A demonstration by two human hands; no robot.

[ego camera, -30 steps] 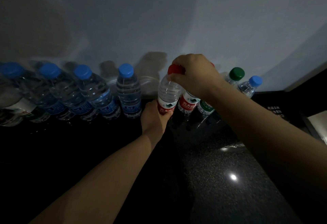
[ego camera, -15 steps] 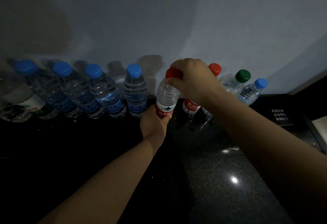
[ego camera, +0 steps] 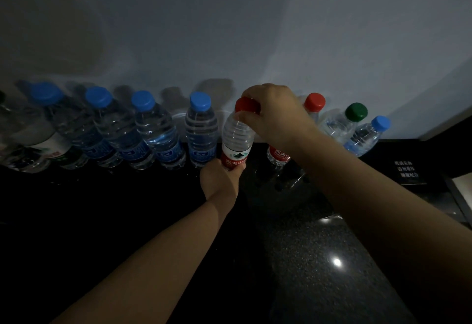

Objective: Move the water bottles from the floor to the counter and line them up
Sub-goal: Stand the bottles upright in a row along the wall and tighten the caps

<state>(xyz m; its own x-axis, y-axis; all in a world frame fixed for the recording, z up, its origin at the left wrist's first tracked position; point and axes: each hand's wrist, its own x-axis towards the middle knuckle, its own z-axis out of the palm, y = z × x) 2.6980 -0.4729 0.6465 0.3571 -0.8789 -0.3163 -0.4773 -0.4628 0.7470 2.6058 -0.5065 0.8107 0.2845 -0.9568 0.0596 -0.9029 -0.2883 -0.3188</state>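
R hand [ego camera: 275,116] pinched the red cap [ego camera: 247,105] of the red-label bottle [ego camera: 236,142] from above, fingers curled round the cap. L hand [ego camera: 219,180] gripped the same bottle at its base, fingers wrapped round the lower label. The bottle stood upright on the black counter [ego camera: 319,272], approx. mid-row along the far wall [ego camera: 229,29]. Contents: clear water; fill level not readable in the dim light.

Immed. left were four blue-cap bottles [ego camera: 201,134], packed close, each w/ blue label and clear water. Further left was a white-green label bottle [ego camera: 33,144], blurred.

Right, after a gap, was the second red-cap bottle [ego camera: 278,156], partly hidden behind the R wrist. Next came the green-cap bottle [ego camera: 339,124], then the small blue-cap bottle [ego camera: 365,137] at the row's right end. Both held clear water. All visible caps were on.

A black card [ego camera: 408,173] w/ white text lay on the counter right of the row.
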